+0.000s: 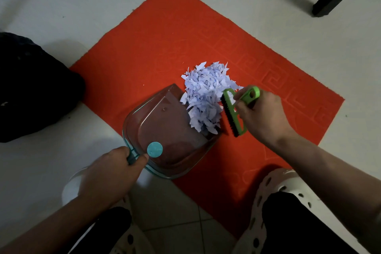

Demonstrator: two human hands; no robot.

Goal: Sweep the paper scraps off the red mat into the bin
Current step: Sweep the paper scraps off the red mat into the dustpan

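No readable text. Sticker (154, 149) on dustpan (165, 128) looks blank; scraps (206, 93) maybe carry ink, illegible.

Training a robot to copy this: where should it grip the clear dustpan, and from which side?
By the teal handle at the near end of the dustpan, from the person's side, as the left hand does; its open mouth faces the paper scraps.
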